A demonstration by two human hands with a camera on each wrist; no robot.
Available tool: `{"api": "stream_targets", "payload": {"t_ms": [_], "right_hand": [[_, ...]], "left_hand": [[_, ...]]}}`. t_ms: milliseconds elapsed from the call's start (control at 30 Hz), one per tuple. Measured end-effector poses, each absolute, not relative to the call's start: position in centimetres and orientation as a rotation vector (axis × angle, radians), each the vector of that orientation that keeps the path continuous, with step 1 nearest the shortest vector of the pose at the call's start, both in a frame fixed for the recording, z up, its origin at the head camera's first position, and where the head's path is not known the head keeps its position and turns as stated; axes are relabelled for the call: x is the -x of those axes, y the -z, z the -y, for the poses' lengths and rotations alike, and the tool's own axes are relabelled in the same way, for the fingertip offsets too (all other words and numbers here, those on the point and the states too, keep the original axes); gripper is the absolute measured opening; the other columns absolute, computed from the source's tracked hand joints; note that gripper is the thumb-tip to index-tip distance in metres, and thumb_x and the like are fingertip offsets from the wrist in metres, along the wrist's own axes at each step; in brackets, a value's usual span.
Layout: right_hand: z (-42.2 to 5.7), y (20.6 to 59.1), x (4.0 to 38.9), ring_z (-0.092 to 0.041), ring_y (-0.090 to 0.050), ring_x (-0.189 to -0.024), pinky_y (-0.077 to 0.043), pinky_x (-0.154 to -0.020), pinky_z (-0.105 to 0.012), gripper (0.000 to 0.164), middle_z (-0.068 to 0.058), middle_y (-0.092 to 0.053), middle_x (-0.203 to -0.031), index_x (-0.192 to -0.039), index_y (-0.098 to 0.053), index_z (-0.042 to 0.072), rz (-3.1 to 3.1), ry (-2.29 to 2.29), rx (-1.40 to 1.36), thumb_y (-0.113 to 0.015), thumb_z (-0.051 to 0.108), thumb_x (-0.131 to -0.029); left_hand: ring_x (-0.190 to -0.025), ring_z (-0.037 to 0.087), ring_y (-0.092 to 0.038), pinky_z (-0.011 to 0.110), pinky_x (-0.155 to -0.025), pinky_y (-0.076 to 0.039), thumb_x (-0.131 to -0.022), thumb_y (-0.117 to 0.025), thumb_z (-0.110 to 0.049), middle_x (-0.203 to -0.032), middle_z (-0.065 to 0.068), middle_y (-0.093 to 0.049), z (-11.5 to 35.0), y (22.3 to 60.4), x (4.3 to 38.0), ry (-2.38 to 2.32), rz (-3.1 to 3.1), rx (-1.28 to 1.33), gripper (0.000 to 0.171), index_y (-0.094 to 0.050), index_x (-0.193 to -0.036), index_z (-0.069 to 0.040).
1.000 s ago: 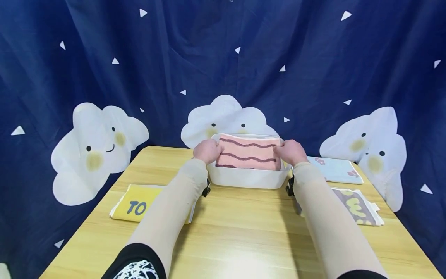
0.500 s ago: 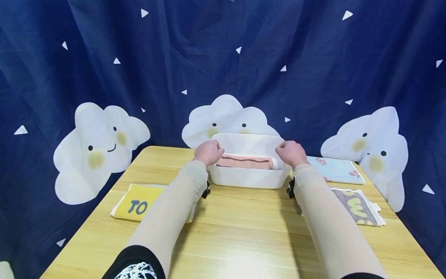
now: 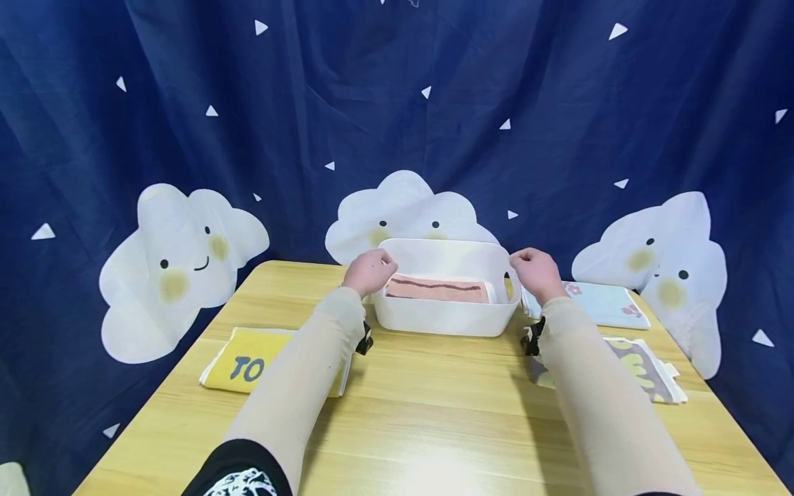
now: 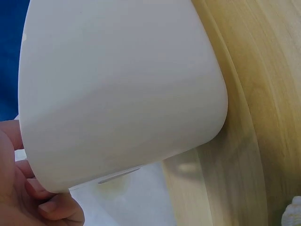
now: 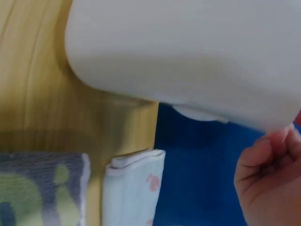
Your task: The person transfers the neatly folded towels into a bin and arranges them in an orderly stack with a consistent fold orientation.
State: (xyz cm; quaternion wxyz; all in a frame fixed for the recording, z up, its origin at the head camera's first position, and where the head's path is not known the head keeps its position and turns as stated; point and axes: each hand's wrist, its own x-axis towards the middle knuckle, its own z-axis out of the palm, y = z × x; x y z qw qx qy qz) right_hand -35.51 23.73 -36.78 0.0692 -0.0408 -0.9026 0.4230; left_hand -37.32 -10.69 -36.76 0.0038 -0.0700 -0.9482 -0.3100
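A white plastic basket point(image 3: 442, 319) stands at the far middle of the table, with a hand hole at its right end. Inside it lies a folded pink towel point(image 3: 437, 290) with dark wavy stripes, low on the floor of the basket. My left hand point(image 3: 369, 271) is over the left end of the rim, fingers loosely curled and nothing held. At the opposite end, my right hand point(image 3: 537, 273) is just outside the rim, its fingers also loosely bent around nothing. Its fingertips come close to the basket's edge in the right wrist view.
A folded yellow towel point(image 3: 236, 361) with lettering lies at the left, partly behind the left forearm. To the right are a light blue floral towel point(image 3: 604, 305) and a grey towel point(image 3: 651, 372) with yellow patterns. A dark blue curtain point(image 3: 372, 83) hangs behind the wooden table point(image 3: 434, 393).
Both hands let go of the pink towel, which dropped flat into the basket. Since then my right hand has moved right, past the rim, while the left stayed nearly in place.
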Motion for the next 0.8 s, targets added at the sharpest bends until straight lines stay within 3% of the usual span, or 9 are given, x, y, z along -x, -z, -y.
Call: {"api": "stream_targets", "payload": {"t_ms": [200,500,800], "right_hand": [[-25.1,38.4,35.7,-0.029,-0.055,-0.100,-0.050,-0.083,-0.038,0.048,-0.021,-0.052,-0.118,-0.130,-0.046,-0.006,2.759,-1.609,0.178,-0.043,0.030,-0.098],[-24.8,39.4,35.6,-0.032,-0.034,-0.126,-0.032,-0.104,-0.042,0.053,-0.023,-0.028,-0.144,-0.141,-0.027,-0.009,2.631,-2.054,0.205,-0.037,0.025,-0.102],[-24.3,39.4,35.4,-0.027,-0.041,-0.116,-0.035,-0.100,-0.037,0.052,-0.017,-0.034,-0.136,-0.140,-0.031,-0.006,2.517,-2.138,0.368,-0.040,0.028,-0.101]], "left_hand": [[-0.090,0.019,-0.055,0.038,-0.083,-0.044,-0.092,-0.050,-0.035,-0.099,-0.001,-0.061,10.7,37.0,37.5,0.962,2.943,0.254,0.022,-0.060,-0.101,-0.018],[-0.091,0.020,-0.055,0.038,-0.082,-0.045,-0.093,-0.052,-0.039,-0.102,0.001,-0.059,12.0,37.8,37.5,1.191,2.848,0.310,0.023,-0.056,-0.106,-0.021],[-0.073,0.020,-0.054,0.035,-0.069,-0.043,-0.093,-0.052,-0.039,-0.086,0.004,-0.056,14.1,37.2,36.1,1.139,2.820,0.447,0.032,-0.055,-0.115,-0.016]]}}
